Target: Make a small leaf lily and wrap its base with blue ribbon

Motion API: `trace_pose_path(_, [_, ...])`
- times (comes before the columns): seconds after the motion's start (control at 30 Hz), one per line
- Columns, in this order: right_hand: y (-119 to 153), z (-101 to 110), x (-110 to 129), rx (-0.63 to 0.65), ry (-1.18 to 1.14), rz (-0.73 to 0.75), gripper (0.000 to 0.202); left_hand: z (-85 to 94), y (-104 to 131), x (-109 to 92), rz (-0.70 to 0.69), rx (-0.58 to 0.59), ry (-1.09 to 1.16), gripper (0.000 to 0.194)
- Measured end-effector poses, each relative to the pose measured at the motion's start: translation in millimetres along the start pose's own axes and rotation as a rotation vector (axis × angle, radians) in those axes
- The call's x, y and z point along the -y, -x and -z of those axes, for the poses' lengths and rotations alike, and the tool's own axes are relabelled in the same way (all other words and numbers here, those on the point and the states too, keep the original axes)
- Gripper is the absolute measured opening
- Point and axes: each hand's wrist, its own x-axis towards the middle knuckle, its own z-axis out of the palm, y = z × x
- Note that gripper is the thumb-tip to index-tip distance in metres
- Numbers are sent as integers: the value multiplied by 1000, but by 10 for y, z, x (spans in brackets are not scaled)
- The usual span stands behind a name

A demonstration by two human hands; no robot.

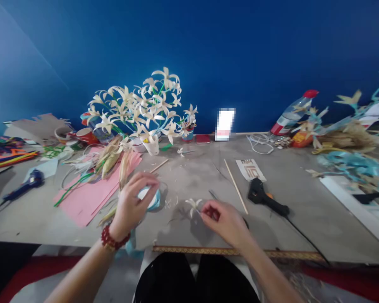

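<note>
Near the table's front edge, my right hand (219, 221) pinches the short stem of a small white flower (193, 205), whose petals spread to the left of the fingertips. My left hand (135, 202), with a red bead bracelet (113, 240) on its wrist, is raised beside a roll of light-blue tape (153, 198). Its fingers are curled, with thumb and forefinger near each other; whether anything thin lies between them is too small to tell. A thin dark tool (212, 194) lies behind my right hand, partly hidden.
White flowers (151, 111) stand in cups at the back. Pink sheets (91, 198) and dried husks (109, 158) lie left. A wooden stick (236, 186), a black glue gun (267, 198) and a bottle (292, 113) are right; a blue glue gun (27, 185) is far left.
</note>
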Motion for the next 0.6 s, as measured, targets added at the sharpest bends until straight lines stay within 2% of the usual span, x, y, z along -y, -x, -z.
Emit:
trace_pose_path(0.1, [-40, 101, 57, -117, -204, 38, 10, -272, 169, -127, 223, 155, 321, 12])
trace_pose_path(0.17, [-48, 110, 130, -172, -272, 78, 12, -475, 198, -234, 379, 160, 570, 10])
trace_pose_path(0.27, [-48, 88, 226, -221, -289, 144, 13, -701, 134, -396, 465, 152, 868, 12])
trace_pose_path(0.4, [-63, 109, 276, -248, -227, 184, 15, -840, 29, -515, 513, 78, 1052, 15])
trace_pose_path(0.53, [-145, 187, 270, -271, -238, 233, 16, -891, -47, -529, 574, 72, 1130, 18])
trace_pose_path(0.6, [-222, 226, 249, -242, -280, 260, 18, -902, -108, -526, 590, 31, 1153, 19])
